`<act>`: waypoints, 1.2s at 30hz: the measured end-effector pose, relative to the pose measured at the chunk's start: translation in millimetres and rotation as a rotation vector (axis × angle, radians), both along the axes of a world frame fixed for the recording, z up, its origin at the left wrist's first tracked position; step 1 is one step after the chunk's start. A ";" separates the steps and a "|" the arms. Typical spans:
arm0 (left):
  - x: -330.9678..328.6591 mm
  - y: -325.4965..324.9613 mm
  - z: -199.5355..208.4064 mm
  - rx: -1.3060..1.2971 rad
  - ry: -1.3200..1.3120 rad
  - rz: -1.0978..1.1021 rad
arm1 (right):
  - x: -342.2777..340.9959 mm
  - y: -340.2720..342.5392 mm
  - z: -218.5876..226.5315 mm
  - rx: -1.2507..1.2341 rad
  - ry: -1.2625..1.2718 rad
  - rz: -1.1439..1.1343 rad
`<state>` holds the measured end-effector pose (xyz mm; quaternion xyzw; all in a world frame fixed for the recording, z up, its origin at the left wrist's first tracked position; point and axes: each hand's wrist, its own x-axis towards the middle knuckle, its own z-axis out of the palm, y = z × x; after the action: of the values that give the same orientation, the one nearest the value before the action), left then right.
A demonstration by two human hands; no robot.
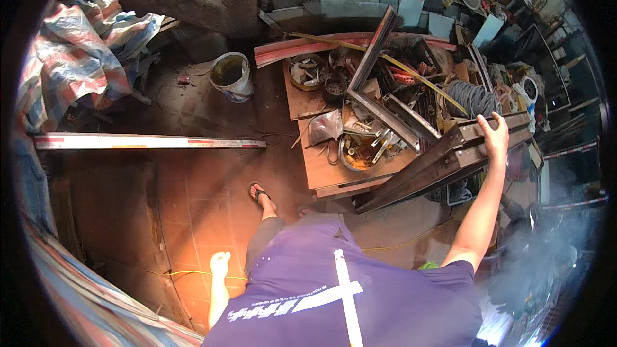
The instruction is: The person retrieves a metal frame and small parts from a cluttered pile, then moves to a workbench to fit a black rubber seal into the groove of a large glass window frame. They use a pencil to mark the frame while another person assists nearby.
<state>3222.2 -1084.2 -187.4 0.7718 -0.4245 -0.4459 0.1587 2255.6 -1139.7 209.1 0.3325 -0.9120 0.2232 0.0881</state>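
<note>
My right hand (495, 138) is at the upper end of a long dark-brown metal beam (443, 160). Its fingers and thumb spread over the beam's edge, gripping it. The beam slants down to the left, along the side of a cluttered wooden table (297, 99). Low on the left hangs my left hand (220, 263), brightly lit, with the fingers curled in and nothing visible in them. A thin yellow cable (193, 273) runs across the floor near it.
Tubs of hardware (360, 154), angled metal bars (373, 51) and a grey wire coil (472, 97) crowd the table. A bucket (231, 77) stands behind left. One long bar (148, 141) crosses the left side, near striped sheeting (80, 58). Smoke (540, 263) drifts at lower right.
</note>
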 end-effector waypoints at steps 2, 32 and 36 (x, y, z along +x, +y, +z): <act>0.3 -58.2 -13.4 -0.157 0.063 0.045 | 45.5 -6.7 -4.9 0.097 -0.004 -0.101; 29.4 -414.7 -20.4 0.233 0.059 -0.579 | 132.7 -37.1 -12.9 0.015 -0.063 -0.242; -44.8 -506.0 4.4 0.290 -0.025 -0.691 | 139.1 -45.8 -8.0 -0.047 -0.120 -0.265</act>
<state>3177.3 -1590.1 -183.0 0.6028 -0.5942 -0.5194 -0.1174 2394.7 -1185.5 201.1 0.1934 -0.9461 0.2503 0.0699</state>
